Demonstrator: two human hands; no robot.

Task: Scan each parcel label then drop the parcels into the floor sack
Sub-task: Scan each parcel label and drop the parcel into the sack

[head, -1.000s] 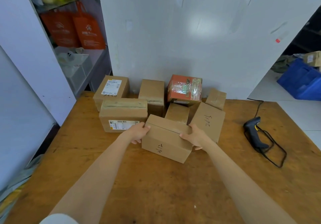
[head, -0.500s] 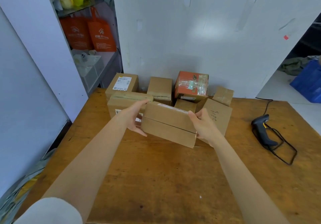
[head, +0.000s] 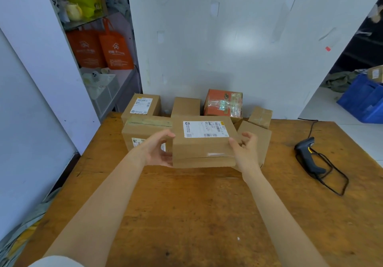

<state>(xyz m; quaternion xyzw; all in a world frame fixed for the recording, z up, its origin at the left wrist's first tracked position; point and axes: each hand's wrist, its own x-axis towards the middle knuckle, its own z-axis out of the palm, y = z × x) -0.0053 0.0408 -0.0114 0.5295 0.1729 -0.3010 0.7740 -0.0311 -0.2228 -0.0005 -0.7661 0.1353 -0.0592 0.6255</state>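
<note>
I hold a brown cardboard parcel (head: 204, 148) above the wooden table (head: 196, 215), its white shipping label (head: 205, 129) turned up toward me. My left hand (head: 158, 149) grips its left end and my right hand (head: 244, 149) grips its right end. Behind it lie several more parcels: a labelled box (head: 141, 106), a taped box (head: 145, 132), a plain box (head: 185, 107), an orange box (head: 223, 103) and a small box (head: 260, 116). The black barcode scanner (head: 308, 156) lies on the table at the right, untouched. A sack edge (head: 18, 235) shows on the floor at lower left.
A white wall stands right behind the parcels. A shelf at the left holds orange bags (head: 103, 49) and a clear bin (head: 101, 89). The scanner's black cable (head: 335, 177) loops over the right side of the table. A blue crate (head: 364, 99) sits on the floor at far right.
I lifted the parcel off the table and rolled it toward me, so the white label now faces up. Both hands stayed on its ends.
</note>
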